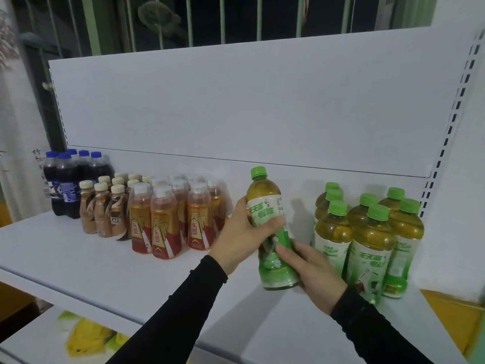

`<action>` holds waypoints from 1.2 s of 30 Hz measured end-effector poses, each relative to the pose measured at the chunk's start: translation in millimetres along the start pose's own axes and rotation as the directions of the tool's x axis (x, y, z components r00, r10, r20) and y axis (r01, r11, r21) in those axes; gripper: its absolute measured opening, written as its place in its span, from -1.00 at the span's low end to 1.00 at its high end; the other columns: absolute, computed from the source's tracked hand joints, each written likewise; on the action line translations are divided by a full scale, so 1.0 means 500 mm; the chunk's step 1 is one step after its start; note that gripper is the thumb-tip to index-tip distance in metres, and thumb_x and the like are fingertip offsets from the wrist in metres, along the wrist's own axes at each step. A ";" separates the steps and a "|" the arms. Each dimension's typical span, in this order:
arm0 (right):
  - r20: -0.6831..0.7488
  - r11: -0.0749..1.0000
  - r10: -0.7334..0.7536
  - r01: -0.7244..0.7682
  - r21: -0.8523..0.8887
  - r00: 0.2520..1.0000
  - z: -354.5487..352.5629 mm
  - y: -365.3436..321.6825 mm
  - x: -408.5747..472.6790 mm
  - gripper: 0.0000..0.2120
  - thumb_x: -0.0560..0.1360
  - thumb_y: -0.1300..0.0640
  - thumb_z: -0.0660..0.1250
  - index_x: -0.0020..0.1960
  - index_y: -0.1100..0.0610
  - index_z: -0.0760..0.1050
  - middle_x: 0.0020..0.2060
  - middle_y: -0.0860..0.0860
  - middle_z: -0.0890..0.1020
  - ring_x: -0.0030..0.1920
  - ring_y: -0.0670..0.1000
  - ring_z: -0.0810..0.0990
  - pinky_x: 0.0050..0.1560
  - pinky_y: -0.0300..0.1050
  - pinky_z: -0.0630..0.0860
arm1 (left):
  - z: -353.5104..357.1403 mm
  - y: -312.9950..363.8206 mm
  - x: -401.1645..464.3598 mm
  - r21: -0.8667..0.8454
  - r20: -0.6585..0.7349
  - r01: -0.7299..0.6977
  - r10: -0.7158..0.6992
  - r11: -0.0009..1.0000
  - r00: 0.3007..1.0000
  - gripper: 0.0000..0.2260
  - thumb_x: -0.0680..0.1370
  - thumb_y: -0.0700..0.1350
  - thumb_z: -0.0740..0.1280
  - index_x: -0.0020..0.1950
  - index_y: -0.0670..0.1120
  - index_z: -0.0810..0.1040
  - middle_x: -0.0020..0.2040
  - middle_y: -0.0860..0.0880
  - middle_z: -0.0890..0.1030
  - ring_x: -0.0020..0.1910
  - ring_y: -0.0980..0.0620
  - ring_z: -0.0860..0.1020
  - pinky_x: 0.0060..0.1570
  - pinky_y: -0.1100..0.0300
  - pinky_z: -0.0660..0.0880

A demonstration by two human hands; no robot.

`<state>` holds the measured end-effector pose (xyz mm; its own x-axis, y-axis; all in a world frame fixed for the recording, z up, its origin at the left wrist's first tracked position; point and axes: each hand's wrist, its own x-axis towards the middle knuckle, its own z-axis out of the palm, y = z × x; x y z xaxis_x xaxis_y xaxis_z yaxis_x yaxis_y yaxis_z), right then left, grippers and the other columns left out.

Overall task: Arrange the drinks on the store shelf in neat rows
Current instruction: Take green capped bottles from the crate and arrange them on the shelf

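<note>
1. Head view looks down on a white store shelf (110, 274) with drinks standing along it and a person's two arms in black sleeves reaching in from the bottom of the frame.
2. At centre frame, a green-capped tea bottle (270, 227) is held in both hands, tilted slightly with its cap leaning toward the left; whether its base touches the shelf cannot be told.
3. The left hand (242, 233) grips the bottle's middle, fingers curled round the white part of the label.
4. The right hand (313, 274) holds the lower part of the bottle, thumb lying across the green label.
5. Just right of the held bottle, a cluster of green tea bottles (367, 232) stands upright near the right edge of the shelf.
6. Left of centre stand orange-and-gold labelled bottles (170, 219) with clear caps, packed close.
7. Further left are brown coffee bottles (105, 208) with cream caps.
8. At far left, dark cola bottles (70, 179) with blue caps stand by the shelf's back panel (236, 101).
</note>
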<state>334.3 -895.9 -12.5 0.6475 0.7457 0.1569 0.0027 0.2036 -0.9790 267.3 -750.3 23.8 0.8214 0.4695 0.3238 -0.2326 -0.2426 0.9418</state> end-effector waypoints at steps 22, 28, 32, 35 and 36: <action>0.158 0.540 -0.498 0.447 -0.713 0.853 -0.004 -0.107 0.009 -0.19 0.29 -0.22 0.55 0.43 -0.17 0.26 0.16 -0.28 0.57 0.18 -0.27 0.53 0.20 -0.31 0.47 | -0.027 0.039 0.089 -0.557 0.157 0.414 -0.398 0.720 0.904 -0.49 0.48 0.10 0.48 0.28 -0.21 0.57 0.01 -0.21 0.63 -0.16 -0.11 0.67 -0.11 -0.04 0.67; 0.172 0.521 -0.496 0.450 -0.725 0.851 0.000 -0.115 0.012 -0.16 0.30 -0.33 0.48 0.46 -0.12 0.25 0.17 -0.21 0.59 0.19 -0.21 0.54 0.24 -0.18 0.50 | -0.030 0.031 0.095 -0.581 0.192 0.456 -0.431 0.674 0.881 -0.60 0.49 0.10 0.48 0.12 -0.20 0.61 0.09 -0.21 0.56 0.10 -0.14 0.54 0.41 -0.06 0.40; 0.171 0.519 -0.490 0.444 -0.730 0.854 0.001 -0.111 0.010 -0.17 0.30 -0.31 0.50 0.45 -0.12 0.27 0.15 -0.24 0.59 0.16 -0.23 0.55 0.21 -0.22 0.50 | -0.036 0.026 0.096 -0.569 0.193 0.465 -0.439 0.678 0.877 -0.54 0.43 0.11 0.51 0.15 -0.20 0.60 0.12 -0.22 0.54 0.12 -0.14 0.47 0.45 -0.06 0.29; 0.144 0.605 -0.425 0.399 -0.689 0.893 -0.004 -0.102 0.002 -0.16 0.26 -0.33 0.50 0.43 -0.19 0.24 0.09 -0.28 0.58 0.11 -0.30 0.55 0.08 -0.43 0.47 | -0.037 0.032 0.090 -0.537 0.163 0.425 -0.404 0.729 0.900 -0.41 0.42 0.12 0.54 0.30 -0.22 0.55 0.17 -0.21 0.61 0.11 -0.17 0.60 0.26 -0.15 0.52; 0.132 0.684 -0.376 0.370 -0.629 0.917 -0.005 -0.101 -0.002 -0.16 0.25 -0.37 0.49 0.42 -0.21 0.22 0.05 -0.28 0.60 0.07 -0.32 0.57 0.03 -0.45 0.47 | -0.037 0.035 0.087 -0.502 0.145 0.387 -0.366 0.773 0.919 -0.36 0.40 0.10 0.56 0.36 -0.19 0.51 0.18 -0.22 0.64 0.08 -0.20 0.65 0.11 -0.17 0.59</action>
<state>335.4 -908.4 36.7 0.4924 0.6913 0.5288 0.7207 0.0167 -0.6930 289.4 -718.2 55.9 0.9156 0.3975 -0.0600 -0.1237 0.4206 0.8988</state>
